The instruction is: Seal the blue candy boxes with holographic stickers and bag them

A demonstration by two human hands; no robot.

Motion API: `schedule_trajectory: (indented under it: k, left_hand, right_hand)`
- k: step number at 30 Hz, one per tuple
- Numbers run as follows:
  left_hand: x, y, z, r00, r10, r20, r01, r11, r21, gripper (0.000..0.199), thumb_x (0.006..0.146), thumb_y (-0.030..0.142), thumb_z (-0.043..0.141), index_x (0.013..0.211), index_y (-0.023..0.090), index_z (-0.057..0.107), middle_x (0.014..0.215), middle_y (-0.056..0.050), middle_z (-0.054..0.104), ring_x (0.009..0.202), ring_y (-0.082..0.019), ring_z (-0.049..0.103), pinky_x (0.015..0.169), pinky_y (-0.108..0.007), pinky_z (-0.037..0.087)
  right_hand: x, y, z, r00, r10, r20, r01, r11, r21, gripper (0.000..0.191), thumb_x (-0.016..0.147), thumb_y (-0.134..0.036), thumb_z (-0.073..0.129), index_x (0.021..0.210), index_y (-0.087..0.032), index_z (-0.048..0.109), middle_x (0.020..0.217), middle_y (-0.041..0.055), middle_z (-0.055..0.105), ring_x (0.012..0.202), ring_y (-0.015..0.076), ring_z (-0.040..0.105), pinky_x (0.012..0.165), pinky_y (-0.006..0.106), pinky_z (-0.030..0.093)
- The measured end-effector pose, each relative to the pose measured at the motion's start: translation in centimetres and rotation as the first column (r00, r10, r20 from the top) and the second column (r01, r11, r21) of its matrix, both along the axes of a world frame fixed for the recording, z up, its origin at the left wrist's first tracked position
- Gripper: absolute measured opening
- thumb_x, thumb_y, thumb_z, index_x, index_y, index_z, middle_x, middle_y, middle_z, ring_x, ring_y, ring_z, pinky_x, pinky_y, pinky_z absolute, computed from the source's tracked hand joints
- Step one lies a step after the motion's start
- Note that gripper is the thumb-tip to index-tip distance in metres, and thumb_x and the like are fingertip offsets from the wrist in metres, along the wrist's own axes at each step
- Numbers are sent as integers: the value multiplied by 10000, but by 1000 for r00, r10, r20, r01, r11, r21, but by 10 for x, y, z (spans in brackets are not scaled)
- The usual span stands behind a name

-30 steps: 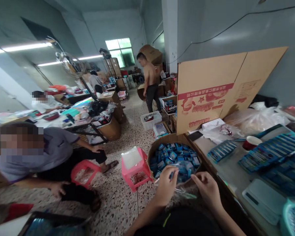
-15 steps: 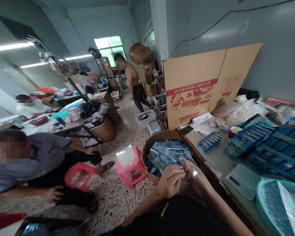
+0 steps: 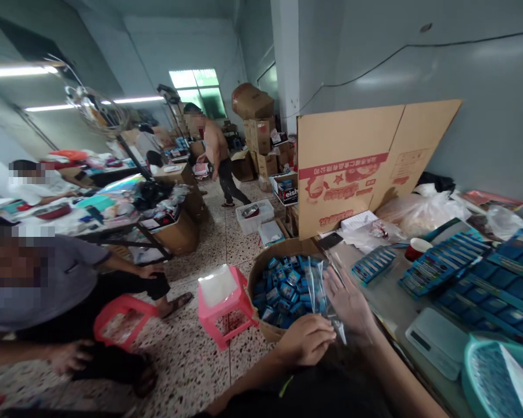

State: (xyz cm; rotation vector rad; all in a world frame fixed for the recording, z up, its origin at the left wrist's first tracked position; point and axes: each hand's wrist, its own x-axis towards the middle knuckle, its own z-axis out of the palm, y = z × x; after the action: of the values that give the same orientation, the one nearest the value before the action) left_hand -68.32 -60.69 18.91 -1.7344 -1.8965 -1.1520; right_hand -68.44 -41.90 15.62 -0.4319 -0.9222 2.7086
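Note:
My left hand (image 3: 305,341) has its fingers curled, pinching the lower end of a clear plastic bag (image 3: 317,284). Fingers stretched and palm showing, my right hand (image 3: 348,299) is beside the bag on its right; whether the palm touches the plastic I cannot tell. The bag stands on edge between the hands and looks flat, with bright glare on it. Below and beyond it is a round-sided cardboard carton (image 3: 261,261) full of small blue packs (image 3: 283,287).
A pink stool (image 3: 224,313) with a stack of clear sheets (image 3: 218,284) stands left of the carton. At right, a table holds blue display boxes (image 3: 444,258), a scale (image 3: 438,342) and a teal basin (image 3: 470,371). A seated person (image 3: 70,278) is at left; another walks (image 3: 218,151) behind.
The bag has gone from spread over the carton to upright and narrow between my hands, uncovering the blue packs. My right hand has opened flat. The walking person has shifted left.

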Motion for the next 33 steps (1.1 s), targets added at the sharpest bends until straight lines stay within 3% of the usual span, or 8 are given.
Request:
schedule_trajectory:
  k: [4, 7, 10, 17, 19, 24, 29, 33]
  left_hand:
    - [-12, -23, -5, 984, 158, 87, -148, 983, -110, 493, 891, 117, 572, 1380, 174, 537, 1192, -128, 726, 1150, -235, 682, 1064, -404, 550]
    - [-26, -46, 13, 925, 351, 144, -346, 936, -60, 560, 881, 53, 523, 1424, 190, 491, 1142, -106, 733, 1124, -231, 676, 1072, -437, 541]
    - [-51, -66, 47, 901, 410, 140, -424, 902, 81, 435, 918, 35, 514, 1301, 228, 585, 1099, -85, 717, 1109, -210, 666, 1028, -408, 553]
    - [-131, -89, 71, 973, 228, -25, -224, 923, -314, 262, 973, 215, 628, 1217, 251, 716, 1208, -59, 730, 1142, -228, 669, 1022, -409, 531]
    - [-143, -99, 59, 979, 205, 5, -188, 905, -381, 176, 962, 210, 657, 1105, 241, 754, 1133, -33, 756, 1065, -211, 694, 984, -376, 532]
    - [-152, -137, 36, 897, 403, 181, -314, 871, -379, 117, 904, 195, 731, 1008, 230, 771, 975, -18, 754, 919, -198, 689, 883, -347, 538]
    - [-159, -167, 25, 869, 465, 171, -371, 839, -397, 356, 878, 170, 738, 1208, 303, 729, 1085, -33, 726, 1019, -243, 652, 915, -411, 535]
    - [-174, -177, 17, 885, 448, 123, -397, 867, -303, 175, 889, 250, 752, 1063, 260, 768, 1138, -56, 718, 1067, -263, 643, 940, -438, 527]
  right_hand:
    - [-26, -6, 24, 998, 8, -64, 16, 931, 364, 498, 932, -523, 651, 1397, -364, 569, 1547, 51, 488, 1393, 274, 508, 1137, 521, 457]
    - [-41, -23, 27, 986, 113, -124, 74, 372, 925, 423, 982, -358, 592, 1397, -278, 620, 1639, 97, 342, 1515, 321, 315, 1232, 589, 288]
    - [-55, -48, 20, 958, 281, -52, 84, -105, 991, 419, 979, -190, 509, 1367, -244, 657, 1656, 107, 306, 1533, 321, 267, 1239, 573, 281]
    - [-73, -106, 1, 890, 446, 101, 73, -357, 931, 404, 909, -69, 477, 1246, -116, 693, 1369, 200, 619, 1359, 319, 507, 1177, 557, 389]
    - [-76, -112, 1, 860, 500, 104, 32, -257, 966, 347, 927, -105, 482, 1178, -155, 717, 1345, 169, 643, 1336, 299, 525, 1173, 551, 395]
    - [-85, -124, 1, 881, 465, 89, -240, 277, 930, 318, 980, -401, 554, 1149, -206, 740, 1213, 139, 720, 1149, 287, 670, 1063, 478, 516]
    - [-94, -160, 8, 880, 412, 235, -472, 712, 520, 576, 762, -669, 802, 1121, -221, 761, 1168, 122, 739, 1075, 309, 703, 914, 427, 574]
    - [-102, -185, 13, 874, 425, 237, -483, 814, 322, 556, 718, -620, 875, 1076, -206, 772, 1086, 104, 744, 988, 252, 700, 876, 358, 543]
